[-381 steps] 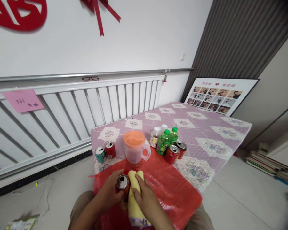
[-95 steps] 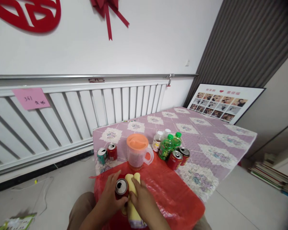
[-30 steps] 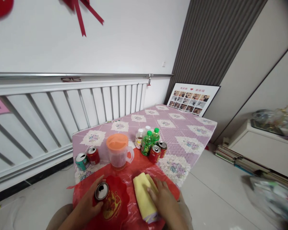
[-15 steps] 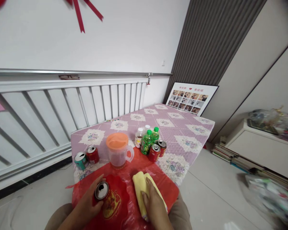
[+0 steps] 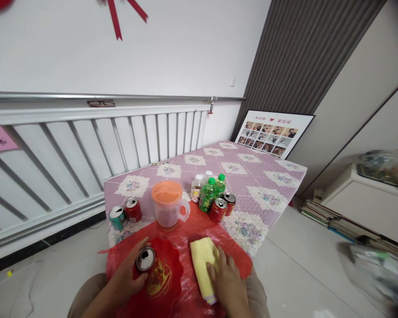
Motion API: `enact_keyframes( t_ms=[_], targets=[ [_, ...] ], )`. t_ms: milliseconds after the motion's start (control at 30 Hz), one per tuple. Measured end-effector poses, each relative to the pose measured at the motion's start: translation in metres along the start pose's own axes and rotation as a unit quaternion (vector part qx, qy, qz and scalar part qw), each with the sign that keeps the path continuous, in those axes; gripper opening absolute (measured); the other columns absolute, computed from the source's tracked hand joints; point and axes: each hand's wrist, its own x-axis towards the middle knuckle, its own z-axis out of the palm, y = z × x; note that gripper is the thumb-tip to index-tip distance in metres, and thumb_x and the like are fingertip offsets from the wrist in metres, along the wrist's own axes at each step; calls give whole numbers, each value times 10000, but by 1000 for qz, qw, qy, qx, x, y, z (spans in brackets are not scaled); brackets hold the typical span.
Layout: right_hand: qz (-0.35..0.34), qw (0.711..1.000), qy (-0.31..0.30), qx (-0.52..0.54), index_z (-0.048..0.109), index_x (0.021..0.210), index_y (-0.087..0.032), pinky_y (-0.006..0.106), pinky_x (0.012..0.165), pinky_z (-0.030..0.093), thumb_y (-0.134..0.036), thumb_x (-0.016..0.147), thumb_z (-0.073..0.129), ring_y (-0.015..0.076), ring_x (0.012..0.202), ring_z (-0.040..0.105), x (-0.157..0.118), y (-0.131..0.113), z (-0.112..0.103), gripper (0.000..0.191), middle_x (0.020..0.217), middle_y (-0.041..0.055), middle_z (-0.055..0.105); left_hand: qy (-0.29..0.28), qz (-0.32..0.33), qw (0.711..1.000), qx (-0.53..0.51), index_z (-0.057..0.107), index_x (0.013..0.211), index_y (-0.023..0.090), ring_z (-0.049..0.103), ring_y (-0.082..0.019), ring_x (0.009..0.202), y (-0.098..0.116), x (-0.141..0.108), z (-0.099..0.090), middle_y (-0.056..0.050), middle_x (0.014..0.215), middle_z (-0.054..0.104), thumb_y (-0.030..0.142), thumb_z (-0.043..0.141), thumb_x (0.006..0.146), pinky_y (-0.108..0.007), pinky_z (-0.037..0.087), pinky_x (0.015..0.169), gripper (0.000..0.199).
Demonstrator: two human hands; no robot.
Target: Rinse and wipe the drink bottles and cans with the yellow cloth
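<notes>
My left hand (image 5: pixel 130 271) is wrapped round an opened drink can (image 5: pixel 146 260), which stands upright over the red scallop-edged plate (image 5: pixel 175 276) with a gold picture. The can's top faces me; its side is mostly hidden. My right hand (image 5: pixel 228 278) holds the right side of a folded yellow cloth (image 5: pixel 201 260) lying on the red plastic sheet (image 5: pixel 185 234). Its thumb presses on top of the cloth, and the fingers curl at the far right edge. Beyond my hands stands a clear pitcher (image 5: pixel 166 214) with an orange lid.
At the left stand a teal can (image 5: pixel 117 219) and a red can (image 5: pixel 133 211). Right of the pitcher cluster green bottles (image 5: pixel 207 196), a white-capped bottle (image 5: pixel 197 189) and two red cans (image 5: pixel 218 211). A floral cloth (image 5: pixel 262 198) covers the table, beside a white radiator (image 5: pixel 139 137).
My right hand has slid to the cloth's right side, and the cloth lies flatter. My left hand still holds the can. The whole view has shifted slightly.
</notes>
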Motion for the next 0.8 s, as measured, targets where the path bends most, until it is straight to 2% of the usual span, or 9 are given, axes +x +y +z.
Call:
enact_keyframes(
  t_ms=[100,167,333,433,567,633,700,767,800],
  targets=[
    [-38,997,-6,59,401,1396,-75,423,917,488,-325,914,360,293,1059,614,2,8,9,544,1198,193,593,-3,-7,1000,4,373,1402,190,454,-279,1326,6,1,-3,-90,1415,511,91,513,599,-464,309,1148,822],
    [-72,992,9,105,428,1368,-55,378,969,464,-281,903,337,257,1072,617,5,12,12,525,1197,192,600,-20,-10,1000,1,359,1409,191,453,-279,1327,11,2,-6,-94,1418,508,86,519,602,-461,316,1145,830],
    [-106,978,12,182,544,1269,-122,386,1012,447,-331,868,382,237,1149,591,18,16,6,481,1253,142,615,-30,-28,999,-7,323,1422,155,446,-280,1330,22,4,-9,-120,1413,505,95,515,587,-471,301,1152,859],
    [-114,982,-21,149,579,1240,-148,374,1029,434,-330,858,400,228,1169,584,25,17,0,459,1279,119,615,-31,-31,999,-8,328,1422,147,443,-284,1331,24,4,-8,-121,1415,502,96,517,577,-470,296,1155,867],
    [-113,987,-57,99,597,1223,-84,374,992,459,-275,852,376,250,1103,621,25,19,1,471,1205,169,649,-17,-28,999,-17,342,1419,171,435,-278,1337,23,3,-7,-108,1418,502,85,532,577,-460,297,1157,868],
    [-97,992,-26,79,587,1241,-88,436,979,459,-304,863,372,287,1095,616,22,19,2,484,1205,182,638,-8,-31,999,-22,345,1418,173,445,-281,1327,22,1,-5,-112,1407,511,87,553,585,-471,298,1153,864],
    [-94,992,33,72,567,1267,-115,482,990,441,-350,857,411,315,1127,586,18,14,2,497,1235,176,617,3,-36,999,-33,339,1424,176,462,-283,1311,21,-1,-4,-113,1393,524,94,575,600,-476,309,1144,861],
    [-120,984,85,103,545,1284,-132,476,1012,430,-362,838,463,312,1165,560,13,3,1,508,1262,164,603,15,-40,998,-48,324,1433,183,469,-281,1306,21,-3,-2,-112,1396,519,97,592,614,-477,319,1138,866],
    [-145,976,92,132,539,1286,-132,463,1024,427,-360,829,489,306,1182,551,10,-7,0,514,1271,161,599,21,-39,998,-53,326,1433,185,457,-284,1316,20,-5,-1,-114,1411,504,95,602,615,-481,314,1140,868]
  ],
)
